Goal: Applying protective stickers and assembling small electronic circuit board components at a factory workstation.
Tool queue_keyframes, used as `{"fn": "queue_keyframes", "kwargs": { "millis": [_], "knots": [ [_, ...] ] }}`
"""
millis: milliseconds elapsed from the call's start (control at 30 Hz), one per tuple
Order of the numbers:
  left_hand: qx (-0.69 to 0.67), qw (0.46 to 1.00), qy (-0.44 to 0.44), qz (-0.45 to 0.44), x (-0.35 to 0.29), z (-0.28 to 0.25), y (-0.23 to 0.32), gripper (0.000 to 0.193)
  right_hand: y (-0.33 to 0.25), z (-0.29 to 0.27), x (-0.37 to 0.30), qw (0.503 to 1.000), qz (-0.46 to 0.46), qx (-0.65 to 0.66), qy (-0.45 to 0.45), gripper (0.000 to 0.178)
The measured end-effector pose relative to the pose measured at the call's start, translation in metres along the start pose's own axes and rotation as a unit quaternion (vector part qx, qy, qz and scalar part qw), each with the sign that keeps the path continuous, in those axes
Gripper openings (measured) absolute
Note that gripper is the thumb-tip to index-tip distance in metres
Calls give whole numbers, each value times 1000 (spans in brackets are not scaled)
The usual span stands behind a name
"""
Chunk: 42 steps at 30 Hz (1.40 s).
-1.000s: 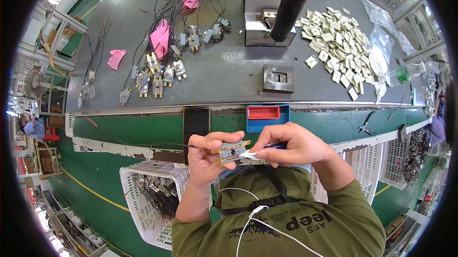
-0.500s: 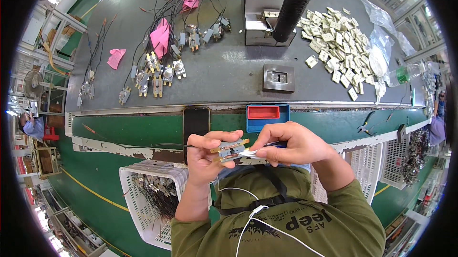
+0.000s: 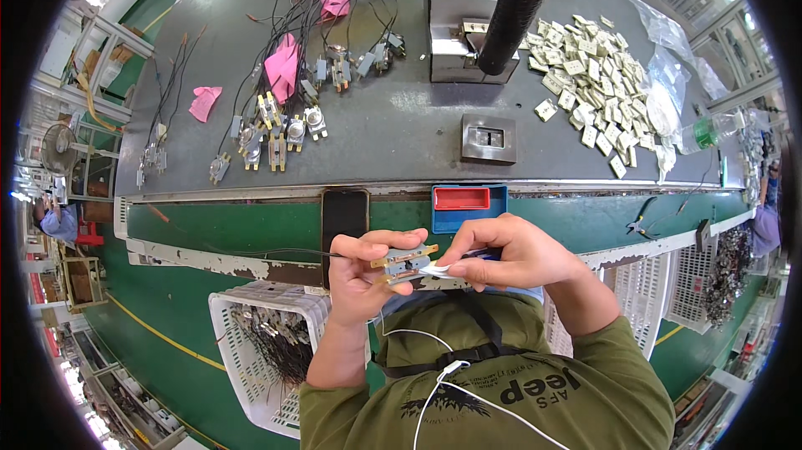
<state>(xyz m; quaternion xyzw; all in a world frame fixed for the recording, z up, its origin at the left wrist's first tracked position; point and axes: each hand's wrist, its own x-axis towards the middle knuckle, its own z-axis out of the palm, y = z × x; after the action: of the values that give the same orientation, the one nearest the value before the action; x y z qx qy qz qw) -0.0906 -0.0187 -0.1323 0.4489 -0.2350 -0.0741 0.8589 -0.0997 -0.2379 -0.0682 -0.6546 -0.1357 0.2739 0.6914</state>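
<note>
My left hand (image 3: 355,287) is closed around a small grey switch-like part (image 3: 404,265) with brass terminals, held level in front of my waist. A black wire (image 3: 284,253) trails away from that hand to the left. My right hand (image 3: 520,256) pinches a thin white piece, perhaps cloth or paper (image 3: 434,270), between thumb and forefinger. The white piece touches the right end of the grey part. My right fingertips cover some of it, so its full shape is hidden.
On the grey table lie wired parts (image 3: 276,149), pink scraps (image 3: 281,70) and a heap of white ceramic pieces (image 3: 589,74). A machine (image 3: 472,28) and a metal block (image 3: 489,139) stand centrally. Along the front are a phone (image 3: 345,223), blue tray (image 3: 469,221) and pliers (image 3: 642,218); a white crate (image 3: 234,350) sits below left.
Both hands keep almost the same position and hold. The wire to the left has shifted slightly.
</note>
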Motion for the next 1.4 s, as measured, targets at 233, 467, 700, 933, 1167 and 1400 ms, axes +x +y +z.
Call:
{"fn": "queue_keyframes", "kwargs": {
  "millis": [233,467,700,933,1167,1400],
  "knots": [
    [-8,1000,-5,4,1,1,-1,51,3,0,1,999,-49,-24,-1,9],
    [-16,1000,-3,5,2,2,1,50,1,0,0,1000,-21,4,16,8],
    [-18,1000,0,6,2,2,1,49,2,-1,-1,999,-27,16,12,9],
    [-4,1000,-6,13,0,1,1,50,-1,-3,0,1000,-24,-15,-4,9],
    [-4,1000,-9,8,1,-2,-1,50,0,-1,1,1000,-24,0,14,10],
    [-10,1000,-14,1,2,2,2,47,3,1,0,999,-36,-5,12,9]
  ]
}}
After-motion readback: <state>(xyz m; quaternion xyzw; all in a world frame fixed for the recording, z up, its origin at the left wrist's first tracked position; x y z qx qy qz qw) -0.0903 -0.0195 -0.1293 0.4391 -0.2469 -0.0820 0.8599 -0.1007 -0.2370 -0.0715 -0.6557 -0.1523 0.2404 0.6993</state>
